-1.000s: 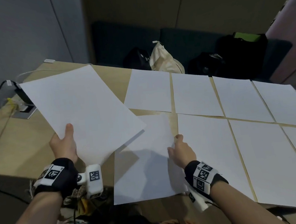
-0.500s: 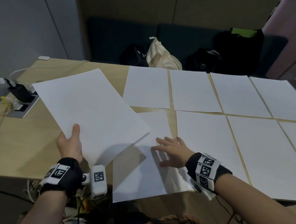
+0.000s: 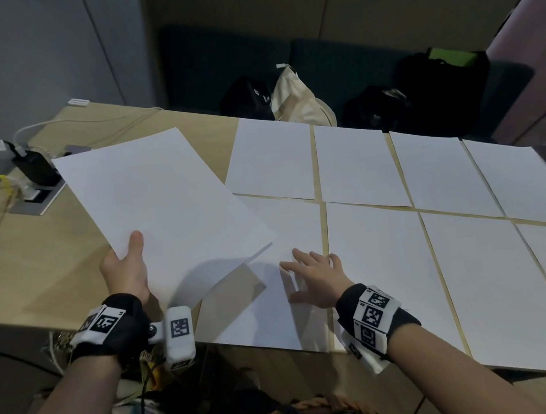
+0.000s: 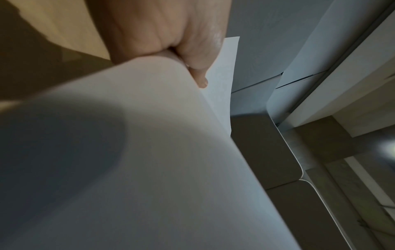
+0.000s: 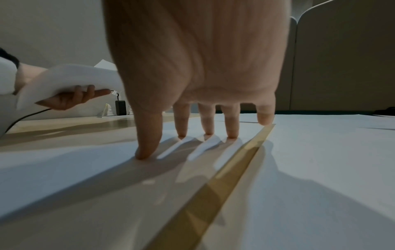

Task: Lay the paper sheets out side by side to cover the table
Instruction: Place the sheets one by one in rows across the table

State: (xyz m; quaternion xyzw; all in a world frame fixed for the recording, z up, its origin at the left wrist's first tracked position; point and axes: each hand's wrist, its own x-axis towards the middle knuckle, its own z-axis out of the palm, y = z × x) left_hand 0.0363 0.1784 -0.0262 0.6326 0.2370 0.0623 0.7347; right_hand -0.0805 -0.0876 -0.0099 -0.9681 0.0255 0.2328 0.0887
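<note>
We had covered most of the surface [image 3: 31, 270] with paper sheets [image 3: 360, 161]. Our right hand [image 3: 317, 277] pressed flat, straight fingers [image 5: 147, 135] on the newest sheet [image 3: 274, 300]. Our left hand [image 3: 126, 271] pinched the spare stack [image 3: 161, 204]. The left end was bare.

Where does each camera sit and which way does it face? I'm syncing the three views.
Head: above, looking down at table; shows left hand, right hand.
Left wrist: under the palm, looking up the held paper stack; shows left hand.
Right wrist: low behind right hand, looking across the laid sheet.
Shared: head and right wrist both show the stack.
</note>
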